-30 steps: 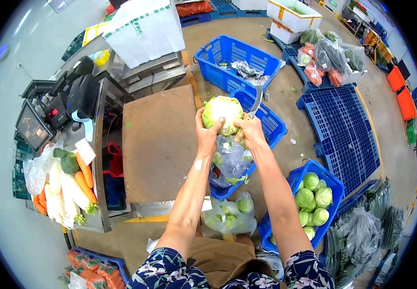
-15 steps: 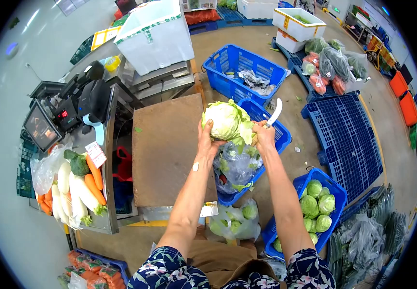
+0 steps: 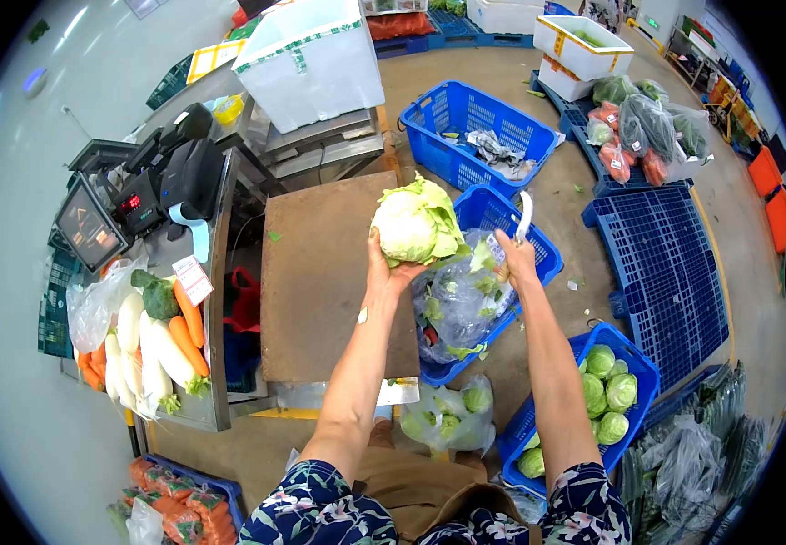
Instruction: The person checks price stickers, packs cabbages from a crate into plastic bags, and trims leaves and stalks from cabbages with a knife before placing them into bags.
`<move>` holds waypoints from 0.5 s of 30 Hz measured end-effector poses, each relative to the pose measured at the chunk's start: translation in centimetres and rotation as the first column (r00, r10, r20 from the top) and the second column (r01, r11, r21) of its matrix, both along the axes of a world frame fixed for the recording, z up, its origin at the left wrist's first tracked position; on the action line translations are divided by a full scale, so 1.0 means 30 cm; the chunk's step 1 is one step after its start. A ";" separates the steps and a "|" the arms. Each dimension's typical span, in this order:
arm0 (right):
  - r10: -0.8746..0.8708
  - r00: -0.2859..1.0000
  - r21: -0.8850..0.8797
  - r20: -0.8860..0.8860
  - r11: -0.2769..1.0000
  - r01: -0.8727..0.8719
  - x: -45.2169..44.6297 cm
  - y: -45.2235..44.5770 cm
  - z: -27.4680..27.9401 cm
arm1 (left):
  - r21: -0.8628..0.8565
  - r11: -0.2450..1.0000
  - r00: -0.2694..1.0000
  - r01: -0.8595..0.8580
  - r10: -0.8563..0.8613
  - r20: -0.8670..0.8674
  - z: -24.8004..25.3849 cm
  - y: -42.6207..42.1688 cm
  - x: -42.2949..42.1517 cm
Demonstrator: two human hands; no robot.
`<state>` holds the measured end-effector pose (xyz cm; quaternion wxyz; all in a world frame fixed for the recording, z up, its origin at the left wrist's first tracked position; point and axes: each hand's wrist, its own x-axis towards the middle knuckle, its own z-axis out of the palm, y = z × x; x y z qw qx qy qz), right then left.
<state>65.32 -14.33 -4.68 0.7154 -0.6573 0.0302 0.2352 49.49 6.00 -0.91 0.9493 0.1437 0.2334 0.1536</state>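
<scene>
A pale green cabbage (image 3: 417,222) rests in my left hand (image 3: 388,269), whose fingers wrap round its lower left side. My right hand (image 3: 517,259) is closed round the handle of a curved knife (image 3: 525,216), its blade pointing up. The knife is apart from the cabbage, to its right. Loose green leaves (image 3: 484,257) show beside my right hand, above a blue crate (image 3: 549,257) that holds clear plastic bags and leaf scraps.
A brown board (image 3: 320,272) lies left of my arms. More cabbages (image 3: 621,391) fill a blue crate (image 3: 645,361) at the lower right. Radishes and carrots (image 3: 164,350) lie on the metal counter. Behind stand another blue crate (image 3: 429,145) and a white foam box (image 3: 311,77).
The knife and my right hand have come away from the cabbage to the right. The cabbage has turned in my left hand, and leaves have come off over the crate.
</scene>
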 end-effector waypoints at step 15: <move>-0.313 0.931 0.097 -0.190 0.937 0.335 0.017 0.121 0.038 | 0.187 0.972 0.957 0.139 -0.181 0.226 0.037 -0.086 -0.005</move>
